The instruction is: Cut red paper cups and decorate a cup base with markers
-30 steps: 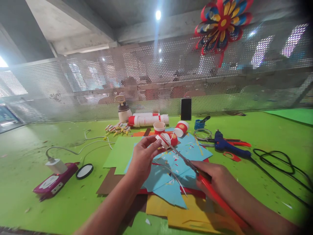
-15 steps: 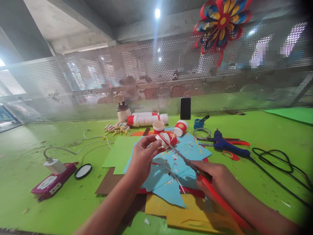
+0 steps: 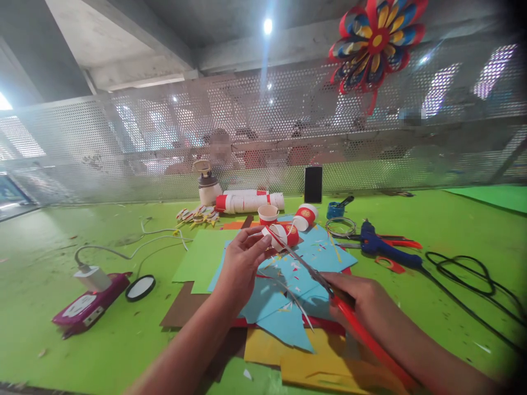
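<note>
Left hand: my thumb and fingers are closed together on a red-and-white paper cup, tilted on its side, mouth end towards my fingers. Right hand: clamped on the red handles of the scissors, blades pointing away and leftward, tips at the cup's pale wall. How far the blades stand apart I cannot tell.

Location of the cup: above the far portion of the light-blue paper sheet, midway between the left and right edges of the green table. Small paper trimmings lie on the sheet. Just beyond the held cup — an upright paper cup and, to its right, a tipped paper cup. A stack of paper cups lies near the table's far edge. Towards the right edge lies a blue glue gun.

Assessment: the work in hand appears to be trimming the cup's wall. A further cut would call for a steady, light left grip — fingertips outside the blade line, thin wall uncrushed — and a small, controlled closing of the handles.
</note>
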A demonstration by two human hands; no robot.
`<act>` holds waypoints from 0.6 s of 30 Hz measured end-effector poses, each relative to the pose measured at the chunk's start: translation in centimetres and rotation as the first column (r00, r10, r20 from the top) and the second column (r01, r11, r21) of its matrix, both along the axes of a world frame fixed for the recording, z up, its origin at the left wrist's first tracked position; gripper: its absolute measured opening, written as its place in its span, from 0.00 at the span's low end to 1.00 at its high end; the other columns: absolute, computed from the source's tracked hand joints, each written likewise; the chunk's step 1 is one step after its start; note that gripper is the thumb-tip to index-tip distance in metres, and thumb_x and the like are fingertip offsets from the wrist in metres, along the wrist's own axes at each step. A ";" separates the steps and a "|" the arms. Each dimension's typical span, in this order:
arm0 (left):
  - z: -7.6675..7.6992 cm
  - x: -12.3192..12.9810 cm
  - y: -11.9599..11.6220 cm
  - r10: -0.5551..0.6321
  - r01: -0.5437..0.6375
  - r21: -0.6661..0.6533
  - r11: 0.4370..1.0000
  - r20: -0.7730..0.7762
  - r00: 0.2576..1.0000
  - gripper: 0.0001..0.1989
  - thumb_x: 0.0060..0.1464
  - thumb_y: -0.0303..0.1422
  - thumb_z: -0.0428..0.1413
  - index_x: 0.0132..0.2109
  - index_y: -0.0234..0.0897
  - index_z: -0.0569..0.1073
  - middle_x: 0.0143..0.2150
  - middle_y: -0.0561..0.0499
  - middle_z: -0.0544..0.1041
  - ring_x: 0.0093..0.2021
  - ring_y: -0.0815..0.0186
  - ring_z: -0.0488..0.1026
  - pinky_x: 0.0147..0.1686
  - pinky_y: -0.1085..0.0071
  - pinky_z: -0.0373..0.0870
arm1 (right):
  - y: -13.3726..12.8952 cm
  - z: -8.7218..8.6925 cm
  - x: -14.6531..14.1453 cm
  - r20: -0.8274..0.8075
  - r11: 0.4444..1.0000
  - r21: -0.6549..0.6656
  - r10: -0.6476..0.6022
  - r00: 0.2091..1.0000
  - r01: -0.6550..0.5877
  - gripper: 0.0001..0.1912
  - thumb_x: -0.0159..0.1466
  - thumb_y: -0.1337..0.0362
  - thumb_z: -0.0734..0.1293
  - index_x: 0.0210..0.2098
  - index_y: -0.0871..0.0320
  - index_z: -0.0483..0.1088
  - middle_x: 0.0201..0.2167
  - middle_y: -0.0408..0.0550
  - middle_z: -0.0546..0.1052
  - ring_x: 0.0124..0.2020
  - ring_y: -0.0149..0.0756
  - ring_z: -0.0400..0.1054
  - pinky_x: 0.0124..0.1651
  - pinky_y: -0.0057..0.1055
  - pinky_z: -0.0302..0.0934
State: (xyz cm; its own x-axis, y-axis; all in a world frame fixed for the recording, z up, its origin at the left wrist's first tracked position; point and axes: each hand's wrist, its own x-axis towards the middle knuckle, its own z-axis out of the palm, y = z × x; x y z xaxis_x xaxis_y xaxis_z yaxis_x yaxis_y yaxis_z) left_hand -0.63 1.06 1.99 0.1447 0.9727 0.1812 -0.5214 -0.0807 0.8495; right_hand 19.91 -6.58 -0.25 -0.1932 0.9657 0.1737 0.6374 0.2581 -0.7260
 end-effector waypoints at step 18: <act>0.2 0.6 -0.4 0.069 -0.070 -0.021 0.997 -0.030 0.997 0.16 0.45 0.31 0.68 0.40 0.32 0.74 0.39 0.42 0.80 0.40 0.58 0.79 0.47 0.58 0.72 | -1.0 1.6 -1.0 0.008 0.998 0.026 -0.061 0.998 0.061 0.12 0.57 0.67 0.64 0.35 0.57 0.80 0.23 0.41 0.78 0.23 0.34 0.69 0.27 0.27 0.59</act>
State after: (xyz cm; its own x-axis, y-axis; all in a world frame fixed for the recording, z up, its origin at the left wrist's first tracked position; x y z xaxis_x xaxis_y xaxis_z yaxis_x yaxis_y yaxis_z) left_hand -0.07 0.63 2.20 0.0815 0.9843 0.1567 -0.4900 -0.0973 0.8663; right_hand 18.92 -7.56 1.37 -0.1353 0.9710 0.1970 0.6591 0.2367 -0.7138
